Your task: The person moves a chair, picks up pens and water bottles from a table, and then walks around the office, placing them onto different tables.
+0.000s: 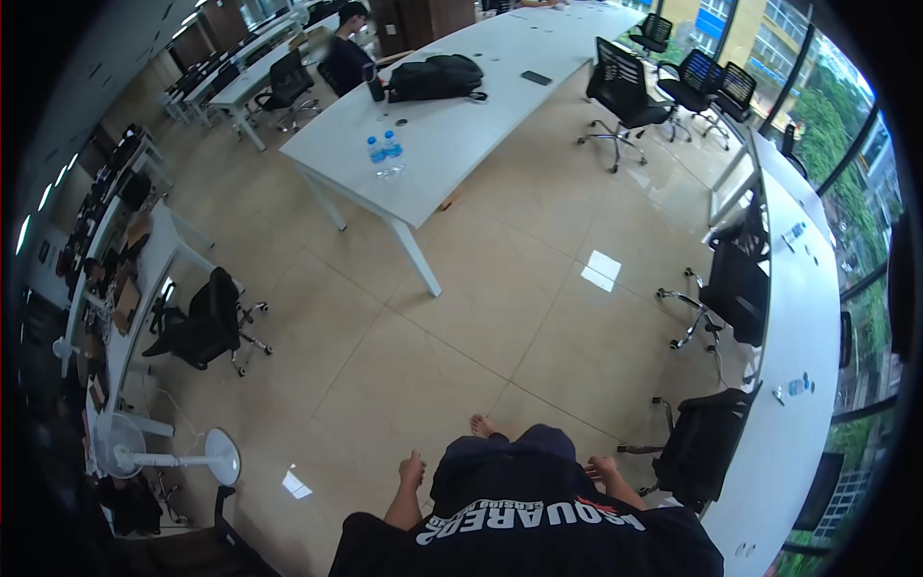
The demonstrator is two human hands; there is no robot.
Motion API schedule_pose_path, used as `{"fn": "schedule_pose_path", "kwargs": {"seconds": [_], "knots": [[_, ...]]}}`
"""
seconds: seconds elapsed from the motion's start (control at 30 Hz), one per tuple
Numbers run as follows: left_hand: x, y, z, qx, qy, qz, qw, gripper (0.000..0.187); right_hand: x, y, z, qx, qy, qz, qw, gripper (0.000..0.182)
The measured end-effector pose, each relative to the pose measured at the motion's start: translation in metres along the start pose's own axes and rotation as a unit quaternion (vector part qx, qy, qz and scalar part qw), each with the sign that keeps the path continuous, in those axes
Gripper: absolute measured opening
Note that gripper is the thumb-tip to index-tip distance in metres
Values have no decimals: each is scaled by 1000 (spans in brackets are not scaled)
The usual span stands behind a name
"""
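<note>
My left hand (412, 468) hangs at my side above the tiled floor (423, 356), its fingers loosely curled in and the thumb side up. I see nothing in it. On the other side, my right hand (603, 469) is beside my thigh, fingers partly bent but apart, with nothing visible in them. A black office chair (707, 438) is nearest to it. Between the hands are my dark shorts (505, 447), a black shirt (538, 539) with white lettering, and one bare foot (481, 424).
Ahead stands a long white table (461, 144) with water bottles (385, 152), a black bag (436, 77), a tumbler (373, 83) and a phone (536, 78). A person (344, 58) sits behind it. A white fan (222, 457) and swivel chair (213, 319) are left; a window-side desk (793, 327) is right.
</note>
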State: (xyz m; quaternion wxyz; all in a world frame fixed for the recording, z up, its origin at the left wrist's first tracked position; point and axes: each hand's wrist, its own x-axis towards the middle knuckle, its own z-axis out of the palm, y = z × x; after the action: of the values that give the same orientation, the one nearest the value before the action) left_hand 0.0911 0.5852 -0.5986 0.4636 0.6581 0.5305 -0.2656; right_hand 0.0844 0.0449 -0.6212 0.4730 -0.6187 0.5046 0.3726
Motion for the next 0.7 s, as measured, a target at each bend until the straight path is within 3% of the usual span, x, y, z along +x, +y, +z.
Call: {"fn": "schedule_pose_path", "kwargs": {"seconds": [0.17, 0.3, 0.43, 0.53, 0.63, 0.7], "knots": [[68, 175, -4, 76, 2, 113, 991, 50, -7, -122, 46, 8, 11, -50, 999, 31], [85, 299, 0, 52, -10, 181, 982, 44, 29, -214, 70, 1, -8, -75, 997, 30], [99, 365, -2, 49, 35, 241, 969, 42, 65, -357, 96, 2, -40, -125, 991, 29], [97, 397, -21, -69, 32, 154, 985, 41, 82, -481, 130, 9, -15, -211, 977, 23], [106, 449, -53, -153, 74, 152, 974, 39, 62, -636, 191, 3, -25, -342, 939, 21], [113, 488, -78, -204, 124, 167, 957, 38, 10, -728, 239, -34, -39, -433, 900, 24]]}}
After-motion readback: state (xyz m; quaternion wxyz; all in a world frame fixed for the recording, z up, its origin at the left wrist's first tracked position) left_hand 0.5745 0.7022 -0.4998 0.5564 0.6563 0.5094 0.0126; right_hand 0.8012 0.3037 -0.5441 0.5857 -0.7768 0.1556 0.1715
